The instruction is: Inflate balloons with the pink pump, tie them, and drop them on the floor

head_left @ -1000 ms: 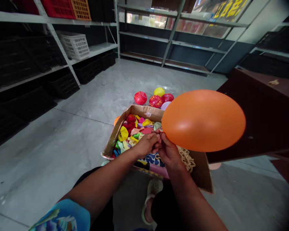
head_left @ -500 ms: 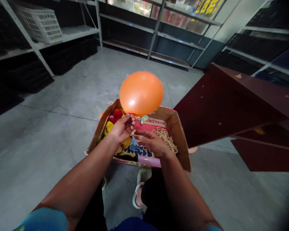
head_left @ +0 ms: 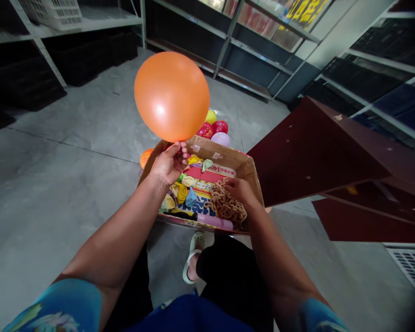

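Observation:
An inflated orange balloon stands up from my left hand, whose fingers pinch it at the neck. My right hand is down in the cardboard box, fingers closed at the pile of tan rubber bands. Whether a band is between those fingers is too small to make out. Limp balloons in yellow, blue and pale green lie in the box's left half. Along its near edge rests a pink and black balloon pump.
Inflated balloons in red, yellow and lilac sit on the floor behind the box, and an orange one at its left. Dark red boards stand close on the right. Metal shelves line the back.
My left hand has raised the orange balloon up and to the left. My right hand has moved away from it, rightward onto the rubber bands. The view has shifted, showing balloons behind the box.

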Demonstrator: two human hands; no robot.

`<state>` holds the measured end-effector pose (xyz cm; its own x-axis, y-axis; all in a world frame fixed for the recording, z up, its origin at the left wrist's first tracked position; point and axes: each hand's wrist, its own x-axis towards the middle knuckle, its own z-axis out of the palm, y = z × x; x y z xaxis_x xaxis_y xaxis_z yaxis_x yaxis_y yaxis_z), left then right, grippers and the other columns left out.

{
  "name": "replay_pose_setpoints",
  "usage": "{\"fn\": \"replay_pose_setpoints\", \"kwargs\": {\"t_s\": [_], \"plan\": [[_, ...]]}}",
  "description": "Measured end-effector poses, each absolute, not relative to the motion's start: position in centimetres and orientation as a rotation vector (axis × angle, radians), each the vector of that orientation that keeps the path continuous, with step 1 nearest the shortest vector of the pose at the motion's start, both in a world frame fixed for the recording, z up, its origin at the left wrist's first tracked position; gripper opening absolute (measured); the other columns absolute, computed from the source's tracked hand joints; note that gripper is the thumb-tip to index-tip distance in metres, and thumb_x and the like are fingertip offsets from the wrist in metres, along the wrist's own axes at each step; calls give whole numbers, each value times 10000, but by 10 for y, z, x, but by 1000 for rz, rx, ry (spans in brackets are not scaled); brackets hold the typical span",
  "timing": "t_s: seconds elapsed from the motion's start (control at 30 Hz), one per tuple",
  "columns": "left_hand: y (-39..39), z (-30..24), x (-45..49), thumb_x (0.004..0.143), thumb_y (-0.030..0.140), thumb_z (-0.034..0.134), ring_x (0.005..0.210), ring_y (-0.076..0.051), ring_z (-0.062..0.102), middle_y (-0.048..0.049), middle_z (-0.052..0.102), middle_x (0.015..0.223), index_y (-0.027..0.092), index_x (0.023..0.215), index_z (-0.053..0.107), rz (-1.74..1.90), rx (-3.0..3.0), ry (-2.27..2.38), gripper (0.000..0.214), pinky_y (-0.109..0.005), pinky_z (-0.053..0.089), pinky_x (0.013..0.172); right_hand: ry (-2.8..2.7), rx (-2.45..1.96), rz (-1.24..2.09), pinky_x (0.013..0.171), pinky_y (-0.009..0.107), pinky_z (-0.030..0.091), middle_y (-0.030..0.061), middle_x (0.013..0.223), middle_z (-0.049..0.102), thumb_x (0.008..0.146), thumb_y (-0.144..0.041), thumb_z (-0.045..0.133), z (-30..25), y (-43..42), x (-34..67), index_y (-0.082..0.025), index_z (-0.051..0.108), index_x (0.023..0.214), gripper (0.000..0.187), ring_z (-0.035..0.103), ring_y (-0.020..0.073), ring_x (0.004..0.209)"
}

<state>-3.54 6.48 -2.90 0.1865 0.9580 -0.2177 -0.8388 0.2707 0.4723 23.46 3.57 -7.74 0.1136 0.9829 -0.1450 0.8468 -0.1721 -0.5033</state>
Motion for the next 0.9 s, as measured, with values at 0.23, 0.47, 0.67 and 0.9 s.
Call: {"fn": "replay_pose_setpoints", "kwargs": {"t_s": [0.23, 0.47, 0.67, 0.9], "plan": [[66, -31, -41, 794, 208, 599, 518, -52, 514, 13, 553, 614, 125, 779, 600, 1268, 302, 535, 84, -159, 396, 474, -1728, -2178, 659, 582, 248, 351, 29, 559, 628, 569, -197, 675, -100, 43, 227, -174, 601, 491, 110, 573, 168, 660], [65, -27, -42, 800, 224, 597, 510, -58, 503, 3, 548, 607, 120, 763, 599, 1274, 329, 551, 110, -162, 384, 450, -1524, -1862, 1002, 503, 231, 390, -4, 610, 637, 676, -383, 601, -62, 44, 224, -185, 573, 639, 204, 527, 116, 525], [61, -28, -38, 798, 241, 608, 513, -71, 532, -24, 590, 631, 120, 755, 605, 1212, 402, 613, 128, -178, 394, 444, -1290, -1514, 1272, 561, 231, 464, -1, 720, 686, 652, -352, 667, -28, 43, 195, -194, 552, 647, 195, 582, 108, 594], [54, -25, -35, 811, 260, 581, 545, -129, 610, -77, 647, 646, 121, 744, 610, 1039, 472, 756, 157, -246, 482, 519, -1004, -1211, 1413, 496, 218, 454, -3, 786, 693, 610, -263, 716, -18, 45, 164, -186, 558, 617, 175, 558, 97, 559]]}}
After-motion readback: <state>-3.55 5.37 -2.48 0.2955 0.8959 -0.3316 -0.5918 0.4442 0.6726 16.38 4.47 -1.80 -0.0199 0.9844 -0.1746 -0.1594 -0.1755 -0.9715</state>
